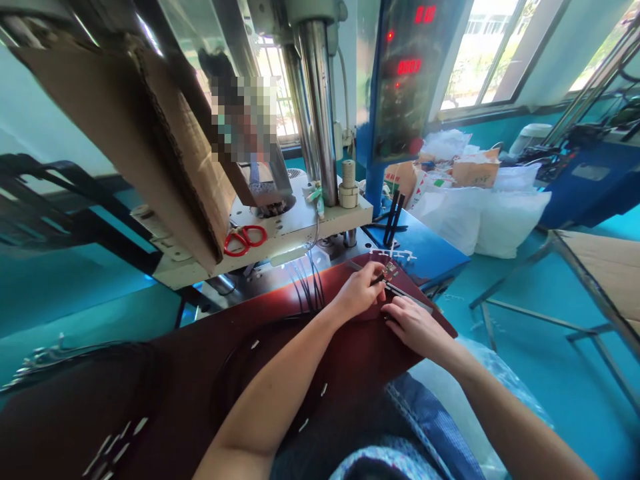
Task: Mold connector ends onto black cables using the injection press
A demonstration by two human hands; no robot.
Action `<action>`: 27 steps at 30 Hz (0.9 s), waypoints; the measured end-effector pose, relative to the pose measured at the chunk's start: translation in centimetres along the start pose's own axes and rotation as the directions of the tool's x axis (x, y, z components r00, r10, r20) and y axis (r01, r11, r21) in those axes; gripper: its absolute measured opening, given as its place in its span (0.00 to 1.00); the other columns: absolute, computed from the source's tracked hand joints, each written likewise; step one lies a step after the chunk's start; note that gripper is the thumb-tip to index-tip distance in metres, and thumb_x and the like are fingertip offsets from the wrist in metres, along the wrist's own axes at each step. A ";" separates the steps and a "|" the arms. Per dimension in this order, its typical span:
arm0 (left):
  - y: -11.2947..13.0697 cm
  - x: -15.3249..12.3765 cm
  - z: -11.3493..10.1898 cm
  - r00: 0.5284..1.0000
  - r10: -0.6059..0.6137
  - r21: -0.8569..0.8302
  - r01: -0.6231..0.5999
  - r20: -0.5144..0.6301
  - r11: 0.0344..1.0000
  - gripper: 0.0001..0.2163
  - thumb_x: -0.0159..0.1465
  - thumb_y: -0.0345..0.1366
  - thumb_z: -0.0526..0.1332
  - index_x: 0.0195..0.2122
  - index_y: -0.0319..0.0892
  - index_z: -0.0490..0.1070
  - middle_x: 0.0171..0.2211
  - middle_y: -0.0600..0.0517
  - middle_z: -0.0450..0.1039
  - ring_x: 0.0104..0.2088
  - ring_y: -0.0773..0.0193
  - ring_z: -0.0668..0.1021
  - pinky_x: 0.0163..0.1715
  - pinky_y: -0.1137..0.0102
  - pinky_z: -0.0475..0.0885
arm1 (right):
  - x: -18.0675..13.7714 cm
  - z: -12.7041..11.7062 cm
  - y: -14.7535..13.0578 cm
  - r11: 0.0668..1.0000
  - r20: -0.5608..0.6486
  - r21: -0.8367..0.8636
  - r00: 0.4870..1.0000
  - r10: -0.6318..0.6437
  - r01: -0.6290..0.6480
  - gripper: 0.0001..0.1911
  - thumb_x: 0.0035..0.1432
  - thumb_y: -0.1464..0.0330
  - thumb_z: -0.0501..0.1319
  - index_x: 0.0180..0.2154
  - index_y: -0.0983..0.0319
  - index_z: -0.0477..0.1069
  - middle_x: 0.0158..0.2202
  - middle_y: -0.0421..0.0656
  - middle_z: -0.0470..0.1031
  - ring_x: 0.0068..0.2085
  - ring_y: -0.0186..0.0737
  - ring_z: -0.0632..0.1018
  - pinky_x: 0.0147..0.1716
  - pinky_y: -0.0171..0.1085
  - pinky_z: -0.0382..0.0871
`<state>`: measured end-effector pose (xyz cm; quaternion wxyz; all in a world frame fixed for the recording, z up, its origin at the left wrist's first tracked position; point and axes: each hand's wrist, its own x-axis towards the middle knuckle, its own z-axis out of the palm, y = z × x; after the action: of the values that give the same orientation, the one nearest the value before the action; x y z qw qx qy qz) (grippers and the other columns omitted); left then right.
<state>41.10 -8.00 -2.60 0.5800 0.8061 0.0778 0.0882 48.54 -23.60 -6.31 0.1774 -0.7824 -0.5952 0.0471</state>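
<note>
1. Left hand (363, 289): fingers nearly closed, thumb and index pinching a small dark piece (379, 279).
2. Piece sits over the far right part of the dark red desk (350, 363), just left of a thin pale strip (409, 297).
3. Right hand (416, 325): to the right and nearer, fingers curled low by the desk; tips partly hidden, can't tell if they grip anything.
4. Beyond the piece: pale branched part (393, 253), thin arms.
5. Black cables (313, 293) on the desk, left of my hands; red-handled scissors (245, 231) farther left, on the machine.
6. Handling, my read: piece is light and small, probably smooth, so it could slip. Stiffness unclear. Fingertip pinch at the middle, modest pressure.
7. Branched part looks fragile; I'd take it by the thicker centre, not the arms.
</note>
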 end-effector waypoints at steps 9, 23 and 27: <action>-0.8 -1.8 -1.3 0.967 -0.097 0.082 0.080 0.235 0.993 0.10 0.60 0.38 0.53 0.29 0.38 0.67 0.23 0.54 0.70 0.24 0.70 0.68 0.27 0.75 0.62 | -0.3 -2.9 1.5 0.879 0.109 0.475 0.994 -0.003 -0.049 0.10 0.56 0.65 0.56 0.30 0.64 0.72 0.26 0.41 0.73 0.28 0.36 0.71 0.28 0.33 0.63; 0.4 -3.0 0.0 0.990 -0.110 -0.122 0.121 0.091 0.985 0.11 0.56 0.42 0.59 0.25 0.38 0.68 0.18 0.56 0.68 0.20 0.73 0.61 0.23 0.74 0.55 | -0.9 -2.4 3.4 0.967 0.008 0.047 0.968 0.251 -0.251 0.19 0.51 0.69 0.58 0.47 0.66 0.68 0.41 0.51 0.72 0.42 0.47 0.73 0.40 0.39 0.65; 0.8 -3.2 0.0 0.989 -0.127 -0.157 0.137 0.070 0.978 0.11 0.54 0.41 0.60 0.21 0.38 0.68 0.16 0.57 0.66 0.19 0.73 0.60 0.23 0.74 0.54 | 0.1 -2.6 3.0 0.941 0.219 -0.182 0.921 0.322 -0.286 0.14 0.46 0.74 0.55 0.38 0.65 0.67 0.37 0.52 0.72 0.39 0.50 0.74 0.34 0.39 0.63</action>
<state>37.99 -9.01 -2.06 0.6500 0.7517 0.1066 0.0315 52.00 -24.77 -4.90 0.0352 -0.8644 -0.4853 0.1267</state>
